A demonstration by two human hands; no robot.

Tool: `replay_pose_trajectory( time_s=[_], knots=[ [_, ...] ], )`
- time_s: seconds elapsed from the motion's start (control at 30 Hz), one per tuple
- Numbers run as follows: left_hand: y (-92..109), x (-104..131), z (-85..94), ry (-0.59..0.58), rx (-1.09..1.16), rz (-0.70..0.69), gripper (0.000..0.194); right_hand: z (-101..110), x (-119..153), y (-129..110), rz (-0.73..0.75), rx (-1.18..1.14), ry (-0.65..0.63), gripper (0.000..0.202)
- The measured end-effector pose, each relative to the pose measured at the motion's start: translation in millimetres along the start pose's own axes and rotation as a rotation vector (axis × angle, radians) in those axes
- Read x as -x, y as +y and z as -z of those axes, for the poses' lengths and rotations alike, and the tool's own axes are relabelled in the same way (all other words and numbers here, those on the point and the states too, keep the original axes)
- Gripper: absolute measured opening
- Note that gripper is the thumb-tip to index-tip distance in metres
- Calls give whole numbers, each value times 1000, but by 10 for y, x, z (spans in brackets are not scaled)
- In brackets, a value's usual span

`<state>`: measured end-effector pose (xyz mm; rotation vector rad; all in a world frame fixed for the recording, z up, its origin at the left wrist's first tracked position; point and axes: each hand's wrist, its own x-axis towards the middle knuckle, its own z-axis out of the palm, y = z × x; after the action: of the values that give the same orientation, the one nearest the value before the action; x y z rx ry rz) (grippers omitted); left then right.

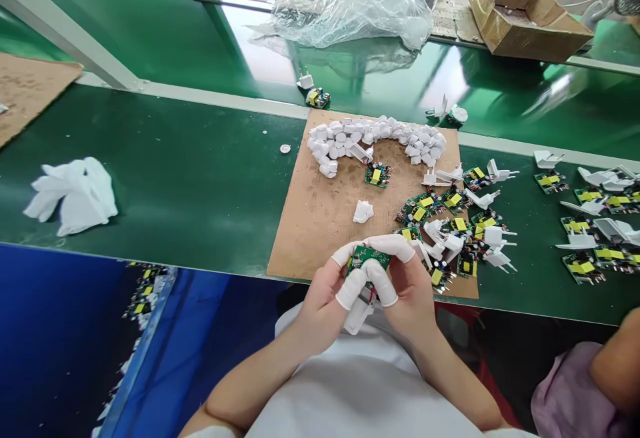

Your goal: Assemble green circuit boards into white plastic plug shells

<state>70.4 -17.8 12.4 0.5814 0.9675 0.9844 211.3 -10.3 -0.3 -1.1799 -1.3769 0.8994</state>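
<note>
Between my left hand (pixel 325 298) and my right hand (pixel 413 291) is a green circuit board (pixel 361 258), gripped by both at the table's front edge. White finger cots cover my thumbs and forefingers, and both thumbs press on the board's near side. A white plastic plug housing (pixel 359 315) hangs below it on a red wire. Just beyond my hands, a crumpled white piece (pixel 363 211) lies on the cardboard sheet (pixel 290 245). Farther back sit another board with a yellow-wrapped part (pixel 377 175) and a curved heap of small white pieces (pixel 350 133).
Boards with white plugs (pixel 460 225) crowd the cardboard's right side, and more (pixel 595 251) lie farther right. White gloves (pixel 75 195) rest at left. A blue bin (pixel 150 351) stands below. Plastic wrap (pixel 350 15) and an open carton (pixel 530 18) are behind. Another person's arm (pixel 620 365) shows at right.
</note>
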Motion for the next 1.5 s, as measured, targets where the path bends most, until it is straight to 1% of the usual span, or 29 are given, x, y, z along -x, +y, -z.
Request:
replay_pose_trajectory(
  time_s=[0.07, 0.17, 0.3, 0.37, 0.4, 0.47, 0.57, 0.67, 0.8, 0.87, 0.97, 1.03, 1.13, 1.27, 1.37, 1.43, 1.5],
  knots=[
    [-1, -8, -15, 14, -13, -7, 56, -4, 6, 45, 19, 20, 9, 10],
    [31, 7, -45, 6, -23, 21, 51, 55, 21, 65, 32, -6, -36, 13],
    [81, 32, -78, -34, -25, 49, 50, 174, 33, 2, -50, -155, -158, 33],
    [85, 29, -68, -74, -39, 33, 52, 196, 34, -30, -76, -129, -171, 43],
    [82, 26, -56, -92, -41, 27, 53, 195, 33, -41, -79, -92, -167, 44],
    [74, 20, -23, -125, -33, 13, 53, 180, 29, -53, -80, -19, -167, 38],
    [66, 23, 13, -144, -5, -36, 53, 166, 19, -57, -58, 7, -185, 33],
    [50, 24, 12, -104, -17, -49, 50, 194, 5, -58, -33, 4, -239, 33],
    [-14, -5, -15, -48, -12, -8, 48, 249, -6, -39, -78, 20, -313, 33],
    [-42, -26, -26, -27, 14, 8, 50, 250, 2, -19, -95, 10, -307, 37],
    [-53, -53, -41, -10, 38, 41, 52, 208, 28, 10, -126, -47, -253, 43],
    [-40, -67, -54, -22, 19, 29, 52, 169, 43, 22, -165, -45, -197, 40],
    [-27, -87, -73, -51, -53, -39, 50, 136, 47, 24, -172, 14, -152, 33],
    [-69, -95, -82, 1, -142, -131, 45, 157, 43, -7, -88, 16, -167, 32],
    [-138, -95, -66, 28, -169, -189, 45, 171, 53, -43, -27, 21, -192, 38],
    [-186, -104, -51, 31, -173, -232, 43, 159, 57, -61, -19, 61, -167, 39],
    [-222, -117, -44, 30, -172, -262, 41, 137, 53, -69, -10, 90, -122, 35]
  ],
)
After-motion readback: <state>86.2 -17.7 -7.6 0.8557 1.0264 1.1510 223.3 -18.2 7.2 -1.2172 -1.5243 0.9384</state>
